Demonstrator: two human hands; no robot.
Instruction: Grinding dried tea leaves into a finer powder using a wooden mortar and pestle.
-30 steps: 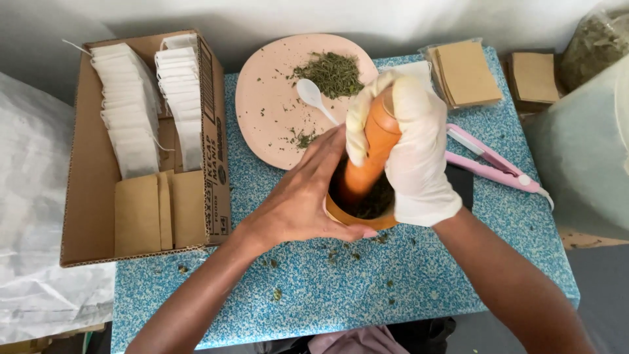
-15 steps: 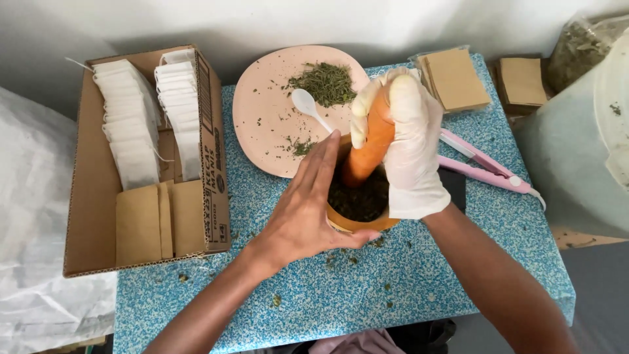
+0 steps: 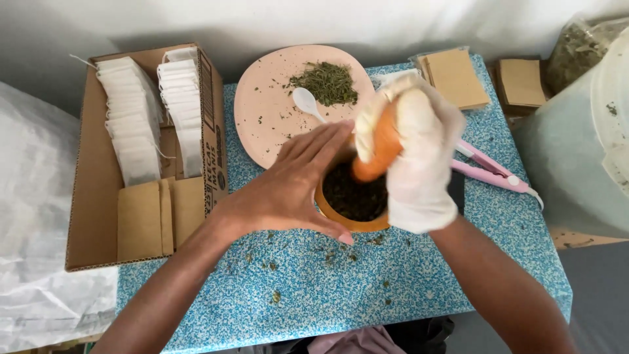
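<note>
An orange wooden mortar holding dark crushed herbs stands in the middle of the blue speckled table. My left hand, bare with fingers spread, cups the mortar's left side and steadies it. My right hand, in a white glove, is wrapped around an orange pestle whose end is down in the mortar. Just behind, a pink plate carries a heap of dried green herbs and a white spoon.
A cardboard box at the left holds rows of white filter bags and brown sachets. More brown sachets lie at the back right. A pink tool lies right of the mortar, beside a large translucent container. Herb crumbs dot the table.
The pestle has swung from the mortar's left side toward the right while staying inside it. My left hand has kept its hold on the mortar.
</note>
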